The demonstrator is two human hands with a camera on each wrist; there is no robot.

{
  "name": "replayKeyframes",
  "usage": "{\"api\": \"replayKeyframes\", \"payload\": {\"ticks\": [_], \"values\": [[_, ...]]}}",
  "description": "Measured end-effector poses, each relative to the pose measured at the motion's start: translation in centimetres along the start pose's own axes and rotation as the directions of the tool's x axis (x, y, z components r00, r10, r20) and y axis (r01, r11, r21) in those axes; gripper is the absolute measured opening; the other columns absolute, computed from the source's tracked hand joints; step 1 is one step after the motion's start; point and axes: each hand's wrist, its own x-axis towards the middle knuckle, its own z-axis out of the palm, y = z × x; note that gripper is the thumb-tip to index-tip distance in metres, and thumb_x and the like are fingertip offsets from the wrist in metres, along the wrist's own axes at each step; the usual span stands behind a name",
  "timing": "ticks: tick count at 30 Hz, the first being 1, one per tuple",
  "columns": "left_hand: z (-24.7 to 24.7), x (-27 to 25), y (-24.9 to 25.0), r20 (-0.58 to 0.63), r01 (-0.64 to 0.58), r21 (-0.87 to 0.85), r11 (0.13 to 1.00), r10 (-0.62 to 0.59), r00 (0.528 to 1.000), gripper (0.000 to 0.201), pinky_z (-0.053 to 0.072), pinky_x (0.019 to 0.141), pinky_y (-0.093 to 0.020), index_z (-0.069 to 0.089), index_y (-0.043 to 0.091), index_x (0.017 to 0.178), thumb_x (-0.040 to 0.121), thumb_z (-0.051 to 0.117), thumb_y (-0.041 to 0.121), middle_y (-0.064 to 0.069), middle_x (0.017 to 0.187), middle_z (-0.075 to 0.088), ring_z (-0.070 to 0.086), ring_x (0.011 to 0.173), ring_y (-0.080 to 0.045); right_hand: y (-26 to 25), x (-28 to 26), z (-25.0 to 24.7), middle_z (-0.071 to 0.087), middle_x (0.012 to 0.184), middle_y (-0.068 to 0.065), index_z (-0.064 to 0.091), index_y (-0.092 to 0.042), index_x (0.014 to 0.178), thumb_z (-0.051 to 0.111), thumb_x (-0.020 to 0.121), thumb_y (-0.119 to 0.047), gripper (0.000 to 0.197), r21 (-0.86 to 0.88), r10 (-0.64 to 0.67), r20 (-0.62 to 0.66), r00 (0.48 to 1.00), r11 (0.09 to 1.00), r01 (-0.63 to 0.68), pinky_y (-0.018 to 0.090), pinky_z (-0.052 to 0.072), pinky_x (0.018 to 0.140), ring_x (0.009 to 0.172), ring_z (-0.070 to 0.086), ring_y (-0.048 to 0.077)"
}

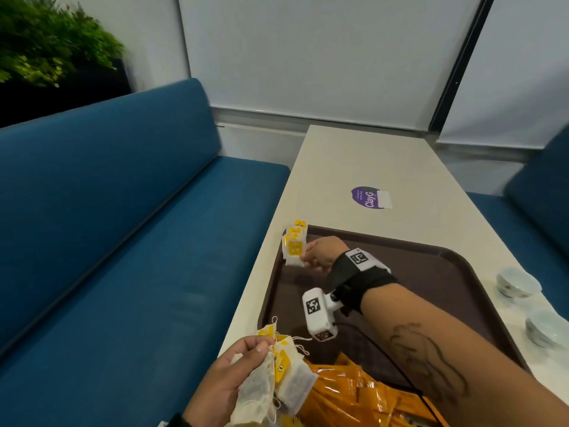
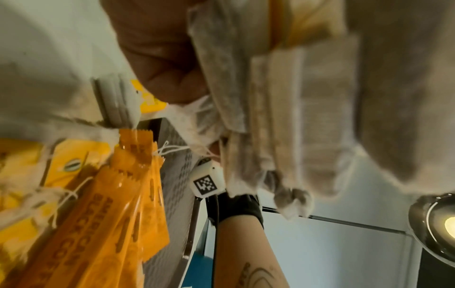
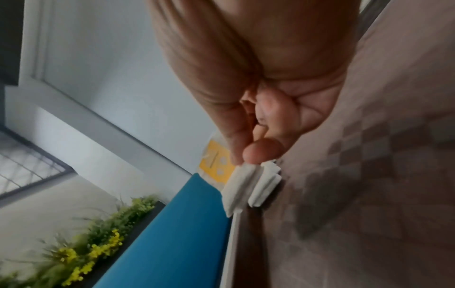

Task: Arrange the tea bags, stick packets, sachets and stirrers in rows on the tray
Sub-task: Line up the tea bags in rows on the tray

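My right hand [image 1: 308, 257] reaches to the far left corner of the brown tray [image 1: 437, 272] and pinches a tea bag [image 1: 293, 252] with a yellow tag by its edge. In the right wrist view the thumb and finger [image 3: 261, 152] pinch the white bag [image 3: 248, 187] just above the tray [image 3: 357, 204]. Two more tea bags [image 1: 297, 231] lie in a row behind it at the tray's corner. My left hand [image 1: 246, 359] grips a bunch of tea bags [image 1: 277, 377] over the near left edge; they fill the left wrist view [image 2: 295, 97]. Orange stick packets [image 1: 354, 392] are heaped on the tray's near end.
The tray lies on a white table [image 1: 385, 167] with a purple sticker [image 1: 369, 197]. Two small bowls [image 1: 517, 282] stand right of the tray. A blue bench [image 1: 123, 226] runs along the table's left side, with a plant [image 1: 46, 41] behind it.
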Motion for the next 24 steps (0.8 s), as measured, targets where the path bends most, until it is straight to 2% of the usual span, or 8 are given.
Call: {"api": "replayKeyframes", "payload": {"ticks": [3, 6, 8, 12, 15, 18, 21, 24], "values": [[-0.7, 0.6, 0.2, -0.01, 0.0, -0.008, 1.0, 0.0, 1.0, 0.013, 0.045, 0.042, -0.011, 0.065, -0.001, 0.088, 0.089, 0.054, 0.006, -0.006, 0.08, 0.065, 0.065, 0.056, -0.006, -0.7, 2.3, 1.4, 0.065, 0.1, 0.006, 0.061, -0.01, 0.115, 0.054, 0.093, -0.015, 0.024, -0.096, 0.098, -0.089, 0.991, 0.99, -0.107, 0.027, 0.048, 0.088, 0.091, 0.062, 0.016], [-1.2, 0.9, 0.4, 0.002, 0.006, -0.059, 0.998, -0.006, 1.0, 0.014, 0.046, 0.042, -0.012, 0.064, -0.003, 0.088, 0.09, 0.052, 0.003, -0.008, 0.074, 0.065, 0.064, 0.048, -0.005, -1.5, 2.8, 2.2, 0.054, 0.135, 0.006, 0.056, -0.013, 0.128, 0.05, 0.092, -0.027, 0.039, -0.448, -0.019, -0.173, 0.985, 0.892, -0.061, 0.026, 0.04, 0.093, 0.121, 0.052, 0.02], [-1.5, 1.2, 0.4, 0.01, 0.023, -0.097, 0.995, -0.022, 1.0, 0.014, 0.048, 0.043, -0.015, 0.063, -0.003, 0.086, 0.089, 0.051, 0.004, -0.008, 0.067, 0.067, 0.064, 0.05, -0.009, -1.6, 3.5, 2.0, 0.058, 0.129, 0.004, 0.056, -0.01, 0.128, 0.056, 0.09, -0.023, 0.04, -0.484, 0.019, -0.116, 0.993, 0.872, -0.073, 0.019, 0.042, 0.078, 0.112, 0.058, 0.017], [-2.0, 1.9, 0.2, -0.003, 0.021, -0.094, 0.995, -0.022, 1.0, 0.013, 0.05, 0.047, -0.018, 0.065, 0.0, 0.085, 0.087, 0.054, 0.007, -0.006, 0.071, 0.068, 0.065, 0.06, -0.014, -0.6, 4.0, 1.8, 0.064, 0.116, 0.015, 0.057, 0.002, 0.122, 0.062, 0.084, -0.004, 0.038, -0.152, 0.028, -0.066, 0.997, 0.988, -0.038, 0.012, 0.045, 0.05, 0.067, 0.057, 0.013], [-2.0, 2.0, 0.0, 0.01, 0.018, -0.103, 0.995, -0.017, 1.0, 0.013, 0.053, 0.053, -0.02, 0.065, 0.001, 0.087, 0.085, 0.055, 0.009, -0.009, 0.077, 0.067, 0.062, 0.069, -0.019, -0.5, 3.8, 1.9, 0.062, 0.123, 0.014, 0.055, -0.001, 0.125, 0.061, 0.087, -0.008, 0.039, -0.119, 0.059, -0.065, 0.996, 0.991, -0.067, 0.019, 0.054, 0.07, 0.074, 0.06, 0.012], [-1.7, 2.0, -0.1, 0.012, 0.008, -0.113, 0.994, -0.007, 1.0, 0.013, 0.053, 0.052, -0.018, 0.065, 0.001, 0.086, 0.087, 0.053, 0.007, -0.009, 0.077, 0.066, 0.061, 0.068, -0.018, -0.7, 2.0, 1.5, 0.061, 0.124, 0.002, 0.045, -0.012, 0.138, 0.057, 0.092, -0.02, 0.049, -0.143, 0.049, -0.062, 0.997, 0.988, -0.057, 0.024, 0.044, 0.099, 0.106, 0.06, 0.014], [-1.3, 1.7, 0.0, 0.028, 0.008, -0.134, 0.991, -0.004, 1.0, 0.013, 0.053, 0.054, -0.019, 0.064, 0.001, 0.089, 0.088, 0.051, 0.006, -0.011, 0.081, 0.064, 0.059, 0.071, -0.019, -0.8, 0.7, 0.6, 0.059, 0.074, 0.005, 0.06, 0.0, 0.115, 0.062, 0.088, -0.01, 0.029, -0.044, 0.014, -0.029, 0.999, 0.999, -0.015, 0.027, 0.051, 0.065, 0.066, 0.059, 0.016], [-1.0, 1.3, -0.2, 0.031, -0.004, -0.145, 0.989, 0.008, 0.999, 0.013, 0.053, 0.058, -0.021, 0.064, 0.003, 0.09, 0.086, 0.053, 0.009, -0.011, 0.084, 0.063, 0.058, 0.076, -0.021, -0.9, -2.8, -0.5, 0.046, 0.056, 0.002, 0.054, -0.01, 0.08, 0.063, 0.089, -0.011, 0.013, -0.054, -0.023, 0.034, 0.999, 0.998, 0.025, 0.017, 0.028, 0.039, 0.044, 0.053, 0.01]]}}
